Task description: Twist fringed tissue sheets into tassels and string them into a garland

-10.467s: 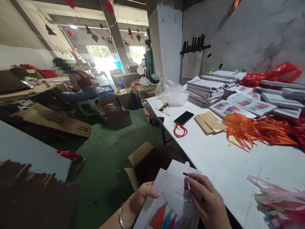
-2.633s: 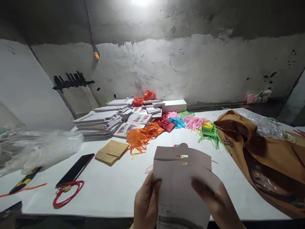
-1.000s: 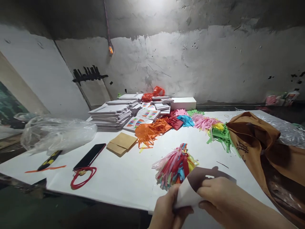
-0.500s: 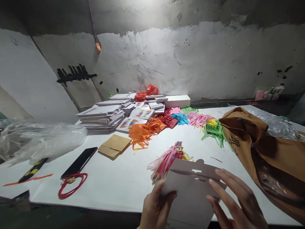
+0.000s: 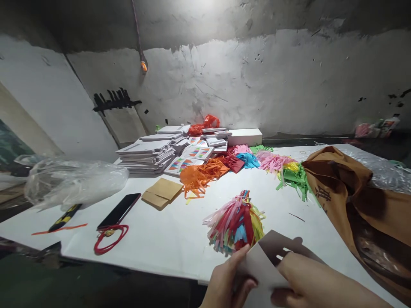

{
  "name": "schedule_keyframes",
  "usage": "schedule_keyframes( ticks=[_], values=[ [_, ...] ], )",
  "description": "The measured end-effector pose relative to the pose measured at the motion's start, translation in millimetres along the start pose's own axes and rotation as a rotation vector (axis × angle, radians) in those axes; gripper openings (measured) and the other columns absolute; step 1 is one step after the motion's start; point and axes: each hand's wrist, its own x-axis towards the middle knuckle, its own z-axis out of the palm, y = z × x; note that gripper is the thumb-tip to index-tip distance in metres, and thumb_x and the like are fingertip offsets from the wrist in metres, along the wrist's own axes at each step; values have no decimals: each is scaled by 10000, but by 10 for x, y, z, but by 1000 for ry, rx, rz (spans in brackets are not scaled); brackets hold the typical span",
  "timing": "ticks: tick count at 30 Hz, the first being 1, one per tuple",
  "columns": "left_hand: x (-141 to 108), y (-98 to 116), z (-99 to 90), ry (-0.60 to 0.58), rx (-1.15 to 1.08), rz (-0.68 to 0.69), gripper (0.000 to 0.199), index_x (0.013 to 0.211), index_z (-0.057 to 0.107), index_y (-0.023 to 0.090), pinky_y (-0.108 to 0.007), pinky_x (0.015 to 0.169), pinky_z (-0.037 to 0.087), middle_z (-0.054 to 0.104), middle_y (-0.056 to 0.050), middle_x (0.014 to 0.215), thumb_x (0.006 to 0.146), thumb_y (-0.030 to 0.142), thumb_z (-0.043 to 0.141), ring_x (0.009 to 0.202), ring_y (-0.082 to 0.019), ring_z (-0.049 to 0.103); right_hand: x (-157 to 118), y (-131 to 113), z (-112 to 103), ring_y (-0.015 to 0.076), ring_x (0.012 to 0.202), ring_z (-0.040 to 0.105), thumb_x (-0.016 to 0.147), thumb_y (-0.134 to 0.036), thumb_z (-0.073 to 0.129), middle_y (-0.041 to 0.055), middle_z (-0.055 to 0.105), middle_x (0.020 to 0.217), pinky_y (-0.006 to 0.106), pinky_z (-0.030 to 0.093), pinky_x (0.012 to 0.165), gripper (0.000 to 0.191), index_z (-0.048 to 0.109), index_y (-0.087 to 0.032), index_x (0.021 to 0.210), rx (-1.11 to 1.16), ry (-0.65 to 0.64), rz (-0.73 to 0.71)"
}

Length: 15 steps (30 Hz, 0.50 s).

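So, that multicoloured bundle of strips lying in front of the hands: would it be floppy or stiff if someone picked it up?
Probably floppy: the multicoloured bundle splays loosely over the table, its strips thin and separate. It is likely light, as only narrow strips show. It seems unlikely to roll, lying fanned out at one end.

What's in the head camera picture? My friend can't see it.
A left hand holds a card that the right hand touches, at a white table. A colorful tassel lies just beyond, paper stacks farther back.
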Motion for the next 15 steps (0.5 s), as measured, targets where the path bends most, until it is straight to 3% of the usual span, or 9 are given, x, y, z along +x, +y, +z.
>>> schedule_keyframes(
  ticks=[2, 4, 7, 9, 12, 15],
  values=[
    [40, -22, -1, -109, 75, 97, 891, 1558, 329, 201, -501, 1051, 483, 563, -232, 1429, 842, 620, 651, 1293, -396, 564, 11, 16, -72, 143, 564, 585, 767, -207, 621, 18, 712, 689, 227, 276, 448, 97, 686, -186, 698, 25, 12, 19],
    [73, -3, 7, -138, 131, 97, 958, 1581, 266, 210, -584, 1093, 402, 477, -247, 1497, 813, 569, 712, 1367, -432, 466, 19, 51, -117, 126, 552, 559, 758, -202, 633, -13, 698, 671, 214, 294, 452, 82, 697, -203, 707, 101, 17, -70],
    [95, 83, 15, -226, -13, -69, 758, 1550, 346, 279, -424, 984, 541, 637, -155, 1371, 874, 347, 682, 1212, -335, 644, 16, 54, -178, 101, 557, 550, 748, -165, 645, -47, 710, 712, 189, 332, 469, 97, 715, -228, 725, 176, -53, -206],
    [100, 145, 10, -285, -141, -173, 724, 1477, 460, 320, -330, 855, 598, 734, -75, 1236, 808, 313, 736, 1021, -291, 744, 12, 16, -220, 96, 584, 562, 770, -145, 634, -53, 726, 757, 182, 345, 490, 133, 728, -239, 757, 160, -95, -239],
    [89, 182, 17, -285, -215, -246, 723, 1362, 573, 316, -300, 769, 603, 777, -32, 1128, 681, 291, 815, 861, -273, 769, 11, -36, -265, 105, 615, 581, 792, -136, 637, -48, 732, 779, 195, 344, 509, 155, 740, -251, 796, 52, -81, -261],
    [37, 150, 72, -267, -247, -289, 598, 1275, 622, 281, -246, 643, 577, 803, -21, 982, 700, 270, 784, 768, -241, 761, 17, -34, -271, 113, 612, 585, 800, -141, 641, -40, 739, 826, 216, 335, 504, 162, 742, -267, 797, -64, -42, -271]
  ],
)
